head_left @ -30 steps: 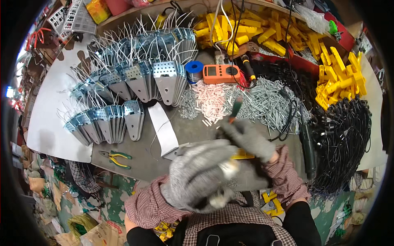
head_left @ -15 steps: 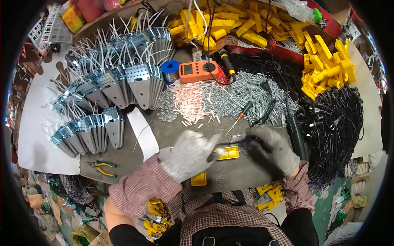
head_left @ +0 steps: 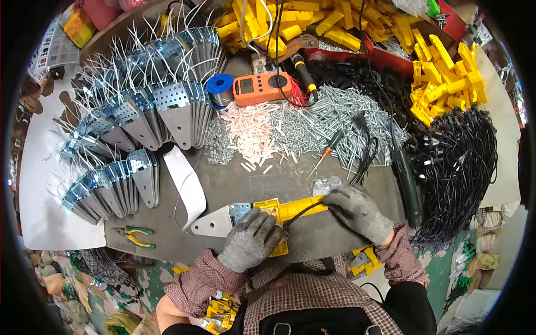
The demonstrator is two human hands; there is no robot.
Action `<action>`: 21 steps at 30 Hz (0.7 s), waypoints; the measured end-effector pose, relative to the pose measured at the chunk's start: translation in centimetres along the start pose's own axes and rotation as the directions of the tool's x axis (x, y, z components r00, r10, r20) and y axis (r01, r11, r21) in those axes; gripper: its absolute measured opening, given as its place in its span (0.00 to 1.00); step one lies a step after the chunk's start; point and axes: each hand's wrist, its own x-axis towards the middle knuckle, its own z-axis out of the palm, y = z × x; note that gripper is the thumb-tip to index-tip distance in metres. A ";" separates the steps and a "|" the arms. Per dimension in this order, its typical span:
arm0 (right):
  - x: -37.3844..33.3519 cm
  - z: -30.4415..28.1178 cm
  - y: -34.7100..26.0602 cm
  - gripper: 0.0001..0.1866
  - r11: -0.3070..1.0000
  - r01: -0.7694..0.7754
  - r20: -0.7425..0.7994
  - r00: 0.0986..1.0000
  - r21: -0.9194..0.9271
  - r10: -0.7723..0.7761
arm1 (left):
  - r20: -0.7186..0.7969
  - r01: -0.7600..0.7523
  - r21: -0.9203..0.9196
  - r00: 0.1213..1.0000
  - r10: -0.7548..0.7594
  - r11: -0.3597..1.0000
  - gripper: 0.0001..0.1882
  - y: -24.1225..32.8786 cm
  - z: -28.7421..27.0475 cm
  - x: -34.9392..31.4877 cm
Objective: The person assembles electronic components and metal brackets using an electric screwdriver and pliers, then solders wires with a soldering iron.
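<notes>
A yellow T-shaped plastic handle shell [head_left: 301, 207] lies open side up on the table in front of me. A grey tapered metal plate [head_left: 215, 222] with a perforated bluish metal section sticks out from its left end. My left hand [head_left: 252, 239], in a grey glove, has its fingers curled down on the shell's wide end; the fingertips are partly hidden. A black cord [head_left: 304, 212] runs along the shell's narrow part to my gloved right hand [head_left: 360, 211], which is closed around it by the far end of the handle.
Pliers [head_left: 137, 235] and rows of tapered plates [head_left: 184, 117] stand left. Behind are an orange meter [head_left: 261, 88], a solder spool [head_left: 220, 89], pink tubes [head_left: 251, 131], screws [head_left: 346, 123] and a screwdriver [head_left: 326, 152]. Yellow shells [head_left: 446, 84], a dark green tool [head_left: 406, 187] and black cords [head_left: 455, 167] are right.
My left hand has moved down onto the shell's wide end. My right hand has lowered with the cord. Shell and tapered plate, largely covered before, now show clearly.
</notes>
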 end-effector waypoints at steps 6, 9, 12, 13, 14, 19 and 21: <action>0.1 -0.2 -0.1 0.15 0.998 -0.006 0.053 0.999 0.061 0.003 | -0.042 -0.047 -0.100 0.998 0.043 0.994 0.19 -0.6 -0.2 -0.3; 0.2 0.2 0.4 0.18 0.976 -0.010 0.037 0.999 0.217 0.001 | -0.092 -0.136 -0.101 0.988 0.127 0.986 0.18 -0.9 -1.0 0.4; 0.0 0.0 0.7 0.19 0.977 -0.045 0.076 0.997 0.211 0.029 | -0.050 -0.182 -0.077 0.983 0.178 0.980 0.18 -1.3 -0.9 0.1; 0.1 -0.1 0.7 0.19 0.975 -0.054 0.085 0.996 0.214 0.037 | -0.038 -0.161 -0.072 0.987 0.158 0.984 0.20 -1.2 -1.4 0.5; 0.2 -0.2 0.7 0.19 0.988 -0.050 0.097 0.995 0.143 0.036 | -0.034 -0.158 -0.082 0.987 0.156 0.984 0.20 -1.2 -1.3 0.5; 0.3 0.4 1.3 0.19 0.993 -0.108 0.150 0.984 0.036 0.102 | 0.070 -0.109 -0.041 0.991 0.112 0.993 0.28 -0.7 -1.5 1.3; 1.0 0.0 0.8 0.19 0.992 -0.113 0.165 0.981 0.048 0.103 | 0.107 -0.065 -0.038 0.992 0.069 0.997 0.28 -0.1 -1.5 1.2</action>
